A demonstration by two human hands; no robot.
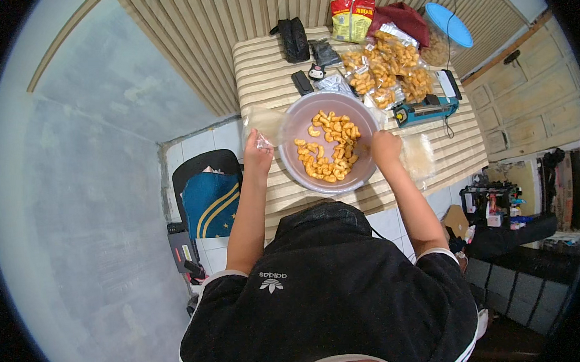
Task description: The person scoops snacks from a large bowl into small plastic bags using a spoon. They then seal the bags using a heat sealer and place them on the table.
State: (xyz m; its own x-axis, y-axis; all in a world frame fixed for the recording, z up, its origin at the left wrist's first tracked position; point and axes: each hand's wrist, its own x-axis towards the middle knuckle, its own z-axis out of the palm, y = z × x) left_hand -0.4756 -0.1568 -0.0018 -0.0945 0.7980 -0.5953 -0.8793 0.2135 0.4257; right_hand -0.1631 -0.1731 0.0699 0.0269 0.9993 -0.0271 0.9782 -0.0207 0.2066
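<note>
A round pale-purple plastic basin [296,168] stands on the table in front of me. Curved orange-yellow puffed snacks [335,167] lie loose inside it, mostly along its right and lower sides. At the basin's left rim, my left hand [259,152] holds a clear plastic bag [267,121] that looks flat and without snacks. My right hand [386,148] is curled at the right rim and appears to grip it; its fingertips are hidden. More clear plastic bags [417,158] lie flat just right of that hand.
Filled snack bags [382,70] are piled behind the basin, near a blue bag sealer [426,111] and a phone [446,84]. A blue-lidded tub [450,26], a red-yellow packet [352,20] and a black pouch [293,40] stand farther back. A chair [208,189] is at left.
</note>
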